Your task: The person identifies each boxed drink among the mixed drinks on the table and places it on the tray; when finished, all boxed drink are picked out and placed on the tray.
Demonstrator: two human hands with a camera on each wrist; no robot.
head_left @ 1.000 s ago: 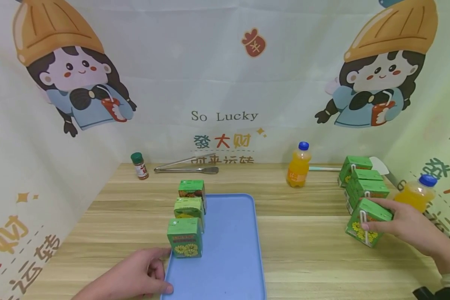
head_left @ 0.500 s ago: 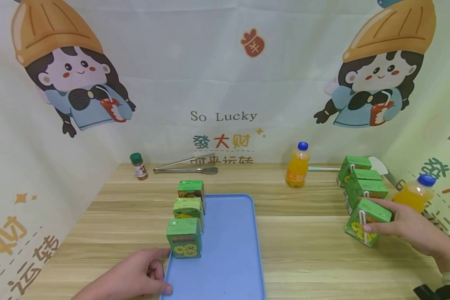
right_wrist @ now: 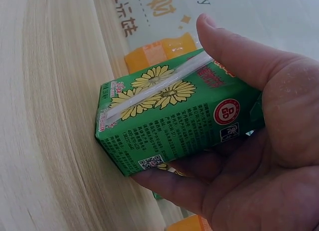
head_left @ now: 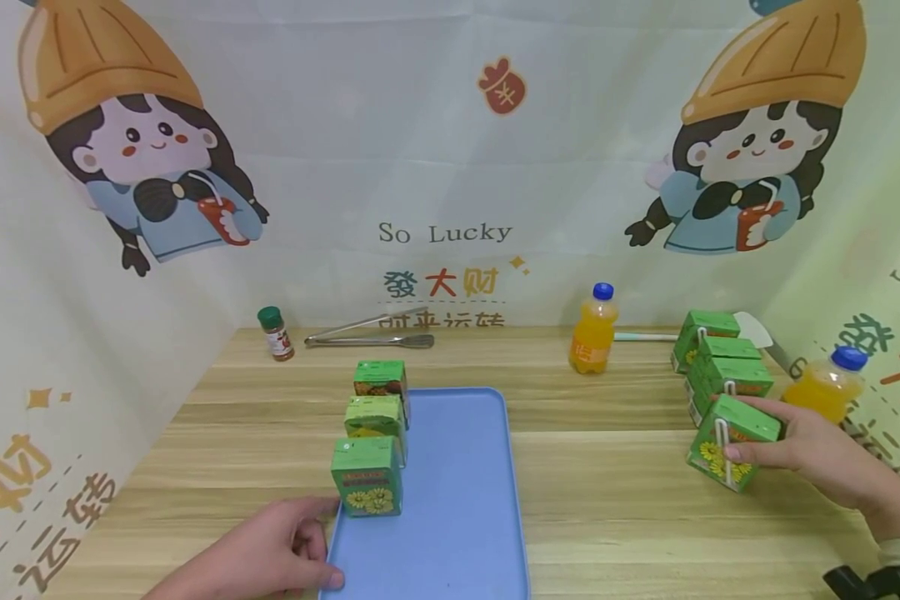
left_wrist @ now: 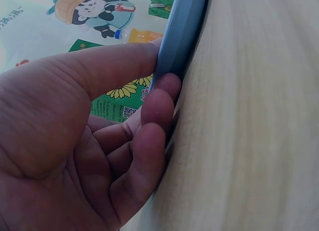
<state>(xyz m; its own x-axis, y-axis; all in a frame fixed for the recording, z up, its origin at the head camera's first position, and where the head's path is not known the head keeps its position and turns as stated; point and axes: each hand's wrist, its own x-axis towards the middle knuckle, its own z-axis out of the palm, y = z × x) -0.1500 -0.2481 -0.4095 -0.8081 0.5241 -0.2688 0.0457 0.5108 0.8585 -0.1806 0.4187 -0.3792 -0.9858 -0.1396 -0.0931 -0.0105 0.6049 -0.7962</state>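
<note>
- Pinching a green, flower-printed cardboard box (right_wrist: pixel 167 116): right hand (head_left: pixel 813 458), four o'clock.
- I judge it light, dentable; hold its sides softly.
- Left hand (head_left: pixel 270 542) pinches the blue plastic tray (head_left: pixel 465 492).

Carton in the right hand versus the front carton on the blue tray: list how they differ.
The held carton is tilted in the right hand; the front tray carton stands upright on the blue tray. The held carton shows a white straw along its flowered face; the front tray carton shows no straw on the faces in view. Both are green with yellow flowers.
</note>
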